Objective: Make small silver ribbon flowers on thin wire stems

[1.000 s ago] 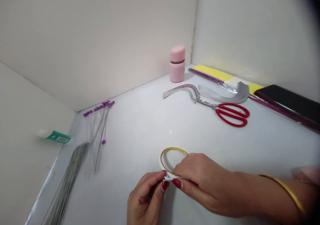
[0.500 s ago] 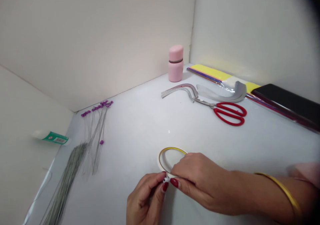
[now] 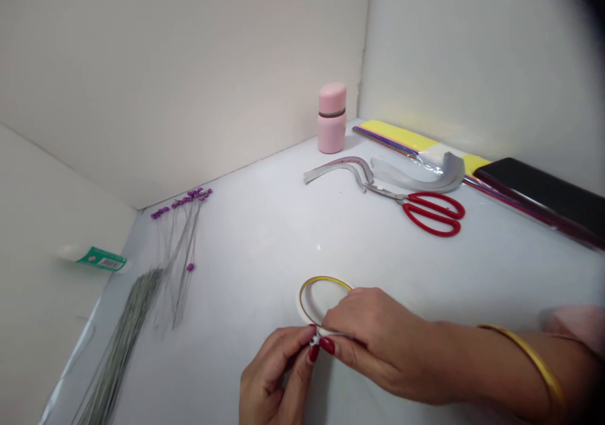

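In the head view my left hand [image 3: 278, 374] pinches a small whitish, crumpled piece [image 3: 315, 340] between thumb and forefinger; its exact kind cannot be made out. Against it, from the right, comes my right hand [image 3: 373, 343], closed, its thumb tip beside the piece. A thin pale strip [image 3: 336, 333] runs along between the right thumb and fingers. Just behind the fingertips lies a narrow roll of white tape [image 3: 301, 302] with a yellow inner ring. My right fingers cover its near right side.
At left lie purple-tipped wire stems [image 3: 189, 223], a bundle of grey-green wires [image 3: 125, 343] and a green-and-white tube [image 3: 101, 259]. Further back are red-handled scissors [image 3: 432, 214], curled grey strips [image 3: 338, 163], a pink flask [image 3: 331, 119], yellow packets [image 3: 397, 135] and a black case [image 3: 543, 192].
The view has shifted very slightly. Both hands keep the same pinch at the whitish piece, with only a tiny movement of the fingertips.
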A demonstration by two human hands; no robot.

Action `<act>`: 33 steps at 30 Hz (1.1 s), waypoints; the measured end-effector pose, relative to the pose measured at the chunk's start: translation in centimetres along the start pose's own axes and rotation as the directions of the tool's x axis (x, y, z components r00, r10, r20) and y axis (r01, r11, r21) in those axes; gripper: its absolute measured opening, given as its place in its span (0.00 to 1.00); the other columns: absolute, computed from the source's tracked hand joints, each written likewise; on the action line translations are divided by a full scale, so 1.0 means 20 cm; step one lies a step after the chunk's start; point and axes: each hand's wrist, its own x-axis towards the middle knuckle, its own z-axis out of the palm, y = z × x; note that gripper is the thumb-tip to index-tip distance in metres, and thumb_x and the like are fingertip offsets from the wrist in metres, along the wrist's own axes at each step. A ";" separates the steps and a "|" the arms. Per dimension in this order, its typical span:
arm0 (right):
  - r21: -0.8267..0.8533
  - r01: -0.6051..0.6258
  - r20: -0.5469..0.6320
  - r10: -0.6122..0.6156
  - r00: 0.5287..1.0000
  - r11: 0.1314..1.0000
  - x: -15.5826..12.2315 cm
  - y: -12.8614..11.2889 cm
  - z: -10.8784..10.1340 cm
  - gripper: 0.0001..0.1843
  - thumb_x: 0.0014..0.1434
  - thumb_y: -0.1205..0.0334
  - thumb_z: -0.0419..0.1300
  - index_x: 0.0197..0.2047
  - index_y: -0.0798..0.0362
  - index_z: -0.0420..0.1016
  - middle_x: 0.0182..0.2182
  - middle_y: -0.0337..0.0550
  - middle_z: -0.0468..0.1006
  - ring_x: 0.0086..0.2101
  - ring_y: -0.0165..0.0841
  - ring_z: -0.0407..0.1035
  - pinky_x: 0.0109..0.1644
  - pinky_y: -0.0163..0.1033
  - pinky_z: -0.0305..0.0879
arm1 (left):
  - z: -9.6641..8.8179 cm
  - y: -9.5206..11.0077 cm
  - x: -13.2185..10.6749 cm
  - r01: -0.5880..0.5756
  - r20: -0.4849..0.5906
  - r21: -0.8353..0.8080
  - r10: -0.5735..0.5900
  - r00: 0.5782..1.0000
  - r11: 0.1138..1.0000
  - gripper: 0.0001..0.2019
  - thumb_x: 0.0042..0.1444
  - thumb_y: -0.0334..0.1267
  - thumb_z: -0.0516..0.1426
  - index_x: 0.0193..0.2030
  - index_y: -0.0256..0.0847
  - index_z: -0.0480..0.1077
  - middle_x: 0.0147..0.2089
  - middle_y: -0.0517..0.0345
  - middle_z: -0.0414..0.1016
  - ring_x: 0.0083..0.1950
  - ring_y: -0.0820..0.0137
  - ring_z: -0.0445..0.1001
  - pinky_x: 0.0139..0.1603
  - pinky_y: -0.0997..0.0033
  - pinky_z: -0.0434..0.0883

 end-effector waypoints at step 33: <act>-0.134 0.024 0.028 -0.020 0.999 0.991 0.02 0.04 0.05 0.12 0.62 0.62 0.44 0.32 0.54 0.65 0.28 0.44 0.72 0.30 0.33 0.63 0.36 0.37 0.56 | 0.02 -0.01 0.01 0.459 -0.042 -0.138 -0.468 0.883 0.878 0.09 0.44 0.42 0.62 0.29 0.38 0.76 0.27 0.55 0.79 0.29 0.72 0.73 0.31 0.80 0.68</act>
